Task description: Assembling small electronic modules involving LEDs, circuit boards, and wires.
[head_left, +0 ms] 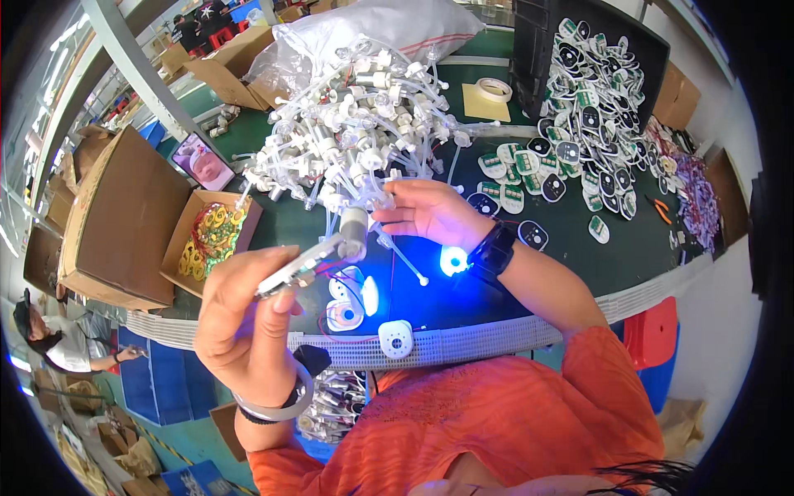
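Note:
My left hand pinches a thin white panel by its edge, tilted, with a small circuit board and thin wires on its underside. Just past the panel is a small silver pump motor with clear plastic fittings. My right hand has its fingers closed at the motor's fittings, though the exact contact is partly hidden. A clear tube with a white tip hangs below. Beneath my hands lie white round-cornered housings, a white speaker-like piece and a glowing blue-white light.
Behind my hands rises a heap of pump motors with tubes. White and green circuit panels spill from a black bin at the right. Left stand a cardboard box, a tray of yellow discs and a phone. Orange-handled pliers lie far right.

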Tool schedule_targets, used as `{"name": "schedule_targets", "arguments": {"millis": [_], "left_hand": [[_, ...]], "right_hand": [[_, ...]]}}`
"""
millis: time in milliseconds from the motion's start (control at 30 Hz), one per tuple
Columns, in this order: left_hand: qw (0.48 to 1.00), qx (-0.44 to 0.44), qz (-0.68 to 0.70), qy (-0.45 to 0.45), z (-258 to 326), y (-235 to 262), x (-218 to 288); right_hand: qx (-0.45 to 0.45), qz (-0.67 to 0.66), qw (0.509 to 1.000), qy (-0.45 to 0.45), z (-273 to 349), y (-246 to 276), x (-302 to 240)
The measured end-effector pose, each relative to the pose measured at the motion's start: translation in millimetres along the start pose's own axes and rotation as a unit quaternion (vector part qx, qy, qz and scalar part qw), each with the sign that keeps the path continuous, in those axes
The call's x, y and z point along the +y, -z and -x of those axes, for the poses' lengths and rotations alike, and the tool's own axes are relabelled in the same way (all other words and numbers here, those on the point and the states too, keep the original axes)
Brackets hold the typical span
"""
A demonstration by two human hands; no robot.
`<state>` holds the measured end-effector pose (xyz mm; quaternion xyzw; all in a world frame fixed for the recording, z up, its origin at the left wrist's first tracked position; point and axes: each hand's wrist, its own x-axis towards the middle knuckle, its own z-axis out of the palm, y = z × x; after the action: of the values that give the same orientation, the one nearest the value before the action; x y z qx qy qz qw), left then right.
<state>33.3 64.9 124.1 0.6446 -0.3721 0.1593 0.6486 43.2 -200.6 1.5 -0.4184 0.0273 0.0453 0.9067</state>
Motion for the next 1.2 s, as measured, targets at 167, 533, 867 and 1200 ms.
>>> {"name": "schedule_targets", "arguments": {"millis": [167,533,867,1200], "left_hand": [[1.000,0.003,0.017,0.003,-7,13,4],[0.996,0.050,0.056,-0.040,1,45,2],[0.990,0.084,0.108,-0.027,12,59,13],[0.983,0.097,0.155,-0.025,-17,81,38]], "right_hand": [[-0.102,0.013,0.993,-0.054,-2,-22,-4],[-0.293,0.078,0.953,0.002,1,-17,-10],[-0.299,0.013,0.938,-0.177,10,-48,34],[-0.228,0.251,0.933,0.123,0,-147,50]]}}
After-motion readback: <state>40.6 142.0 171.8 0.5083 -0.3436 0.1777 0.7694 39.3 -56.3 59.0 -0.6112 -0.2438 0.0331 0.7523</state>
